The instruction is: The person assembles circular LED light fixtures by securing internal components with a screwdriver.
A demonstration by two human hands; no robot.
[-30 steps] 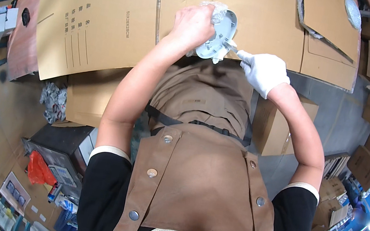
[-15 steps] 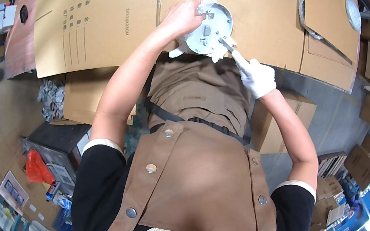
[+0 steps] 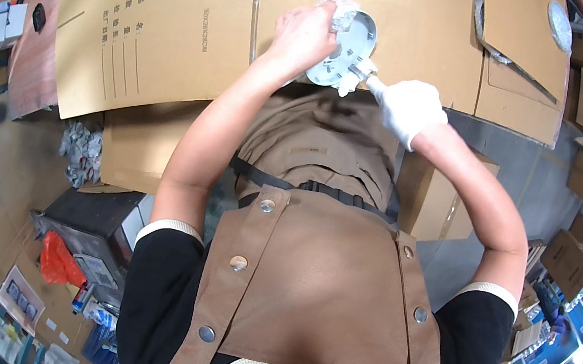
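My bare left hand (image 3: 302, 42) is closed on the left rim of a shallow, round, pale grey housing (image 3: 358, 38). The housing is tilted over the table's near edge, its hollow side with small raised fittings facing me. Crumpled clear plastic wrap (image 3: 344, 14) bunches at the rim by my left fingertips. My right hand (image 3: 411, 111), in a white glove, is closed round a slim tool with a grey shaft (image 3: 364, 75). Its tip meets the lower right rim of the housing, beside a bit of white material (image 3: 345, 86). The exact kind of tool is unclear.
Flat cardboard (image 3: 155, 25) covers the work table. A cardboard flap with a dark raised edge (image 3: 520, 35) lies at the far right. Below the table stand a cardboard box (image 3: 445, 197) on the right and a dark cabinet (image 3: 89, 224) with a red plastic bag (image 3: 62, 260) on the left.
The housing has shifted slightly right and tilted more steeply, with my left hand following. My right hand has moved a little up and right, and less of the tool's shaft shows.
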